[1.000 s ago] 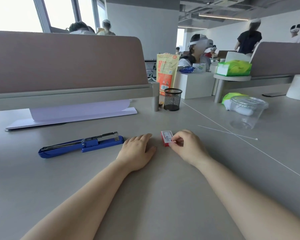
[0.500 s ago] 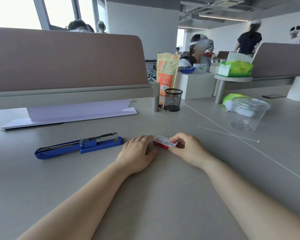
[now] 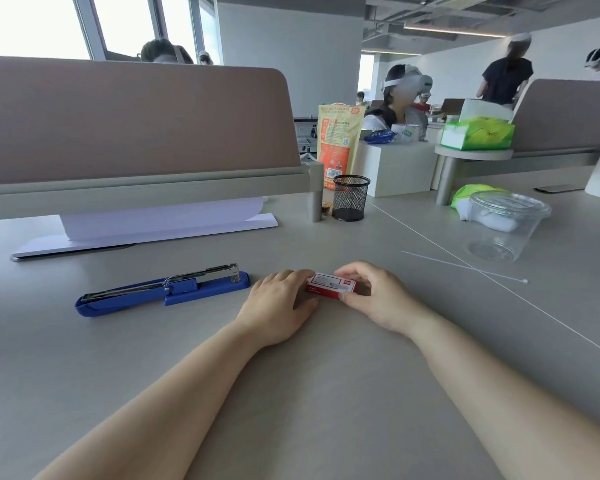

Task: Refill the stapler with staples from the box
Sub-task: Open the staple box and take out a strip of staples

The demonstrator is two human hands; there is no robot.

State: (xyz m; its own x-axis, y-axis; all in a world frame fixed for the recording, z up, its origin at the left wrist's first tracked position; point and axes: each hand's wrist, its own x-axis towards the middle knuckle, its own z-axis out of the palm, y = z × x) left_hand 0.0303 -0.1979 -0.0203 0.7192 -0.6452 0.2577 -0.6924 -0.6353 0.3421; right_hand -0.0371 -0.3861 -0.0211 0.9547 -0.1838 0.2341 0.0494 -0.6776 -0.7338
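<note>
A: What is the right hand (image 3: 378, 296) doing?
B: It grips the staple box (image 3: 331, 285), thumb on the near edge, fingers curled over the far edge. The box is red and white and lies flat, low on the table (image 3: 291, 393).

A: And the left hand (image 3: 278, 306)?
B: It lies palm down on the table, fingers loosely spread and grasping nothing. Its fingertips touch the left end of the box.

A: Where is the stapler (image 3: 163, 291)?
B: Left of the left hand, close by but not touching it. It is long and blue, lying flat, with its metal top arm raised a little at the right end.

A: What lies farther out?
B: Beyond the stapler, a stack of white paper (image 3: 160, 225) sits under the desk divider (image 3: 136, 126). A black mesh pen cup (image 3: 350, 197) stands by the divider's right post, with an orange packet (image 3: 338, 140) behind it. On the far right there is a clear plastic tub (image 3: 503, 226) with a lid, and near it a thin white cable tie (image 3: 465, 266) lies on the table.
</note>
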